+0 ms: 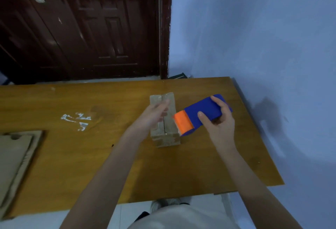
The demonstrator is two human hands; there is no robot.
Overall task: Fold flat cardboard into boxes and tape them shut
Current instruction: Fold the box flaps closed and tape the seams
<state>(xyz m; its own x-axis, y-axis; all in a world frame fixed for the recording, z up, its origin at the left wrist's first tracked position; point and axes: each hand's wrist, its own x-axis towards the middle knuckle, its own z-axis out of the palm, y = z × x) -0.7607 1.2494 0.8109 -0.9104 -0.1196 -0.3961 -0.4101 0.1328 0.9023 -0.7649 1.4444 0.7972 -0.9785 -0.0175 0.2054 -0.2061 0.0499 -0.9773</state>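
A small brown cardboard box (170, 134) stands on the wooden table (109, 165), its top flaps closed with a seam running down the middle. My left hand (154, 116) hovers over the box's left half with fingers loosely extended; whether it touches the top is unclear. My right hand (217, 119) grips a blue tape dispenser (203, 112) with an orange front, held just right of the box at its top edge.
A stack of flat cardboard sheets (16, 165) lies at the table's left edge. White tape scraps (78, 119) are stuck on the tabletop left of the box. A dark door stands behind the table; a blue wall runs along the right.
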